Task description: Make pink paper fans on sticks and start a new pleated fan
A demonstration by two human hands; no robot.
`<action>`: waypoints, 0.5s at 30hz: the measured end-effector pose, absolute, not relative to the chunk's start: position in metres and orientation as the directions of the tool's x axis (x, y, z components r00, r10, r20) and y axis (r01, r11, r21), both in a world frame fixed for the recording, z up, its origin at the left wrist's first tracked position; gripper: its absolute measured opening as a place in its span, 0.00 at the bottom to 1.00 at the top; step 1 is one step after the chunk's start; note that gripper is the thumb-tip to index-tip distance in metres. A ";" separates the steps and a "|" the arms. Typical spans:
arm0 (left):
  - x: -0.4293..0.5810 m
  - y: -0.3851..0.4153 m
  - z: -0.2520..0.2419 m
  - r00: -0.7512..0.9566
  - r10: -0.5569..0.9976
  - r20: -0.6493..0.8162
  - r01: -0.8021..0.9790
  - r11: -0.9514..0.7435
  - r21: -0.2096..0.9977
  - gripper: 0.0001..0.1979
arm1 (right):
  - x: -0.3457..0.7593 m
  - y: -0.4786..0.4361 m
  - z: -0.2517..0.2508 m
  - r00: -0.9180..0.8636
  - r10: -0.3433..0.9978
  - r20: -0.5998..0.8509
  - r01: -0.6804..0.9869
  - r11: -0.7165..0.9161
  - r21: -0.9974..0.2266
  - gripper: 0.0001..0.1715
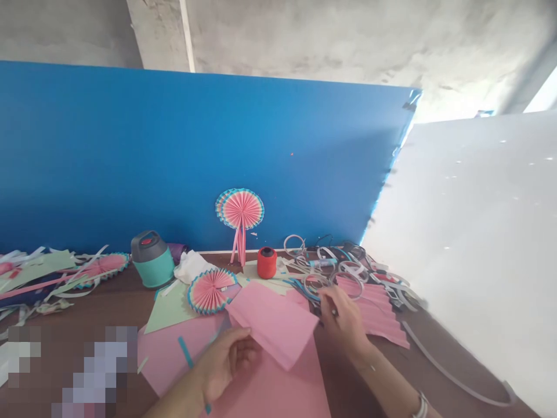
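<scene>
We see the left hand (224,360) low in the middle of the view, its fingers (243,348) curled and its thumb (238,333) laid on top, pinching the near-left edge of a folded pink paper sheet (272,322). That sheet lies tilted, partly lifted over a larger flat pink paper sheet (278,392) on the brown wooden table (104,307).

The right hand (343,319) sits just right of the folded sheet, palm down, fingers (327,297) loosely bent and reaching into a heap of grey and white plastic rings (331,270). The fingertips look closed on something small and dark; we cannot tell what it is. A pleated pink paper strip (383,316) lies under and beside this hand. There is a silver bracelet (421,406) on the right wrist.

A small teal paper strip (186,352) rests on the large pink sheet by the left hand. Behind the folded sheet lie a round pink-and-teal pleated paper fan (211,290) on a pale green paper sheet (167,313), a red thread spool (267,262), and a teal plastic jar with a grey lid (152,259). Another pink pleated fan on a stick (241,210) leans on the blue partition board (130,157). Paper scraps (39,273) pile up at far left.
</scene>
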State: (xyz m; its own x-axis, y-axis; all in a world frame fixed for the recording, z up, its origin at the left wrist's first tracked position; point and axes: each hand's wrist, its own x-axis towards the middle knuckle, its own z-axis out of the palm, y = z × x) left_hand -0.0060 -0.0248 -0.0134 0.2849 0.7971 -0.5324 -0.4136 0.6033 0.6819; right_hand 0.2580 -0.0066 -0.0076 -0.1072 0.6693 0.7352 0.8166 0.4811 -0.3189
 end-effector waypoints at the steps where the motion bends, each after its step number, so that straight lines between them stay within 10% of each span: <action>1: -0.006 -0.028 -0.013 0.345 0.782 -0.519 -0.389 0.622 0.680 0.07 | 0.262 -0.002 -0.006 -0.070 0.791 0.608 0.885 0.330 -0.328 0.10; 6: -0.003 -0.039 -0.012 0.586 0.700 -0.409 -0.163 0.596 0.787 0.12 | 0.264 0.004 0.000 0.011 0.997 0.075 0.989 0.000 -0.145 0.09; 15: 0.012 -0.057 -0.011 0.622 0.554 -0.554 -0.090 0.753 0.652 0.06 | 0.266 -0.008 0.007 0.036 0.998 -0.055 0.982 -0.045 -0.182 0.23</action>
State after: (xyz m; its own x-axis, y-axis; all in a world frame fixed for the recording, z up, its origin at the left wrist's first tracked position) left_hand 0.0123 -0.0574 -0.0110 0.6216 0.5542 -0.5536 -0.0903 0.7527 0.6521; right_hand 0.2658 -0.0076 0.0071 0.0357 0.9978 -0.0552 0.9823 -0.0452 -0.1817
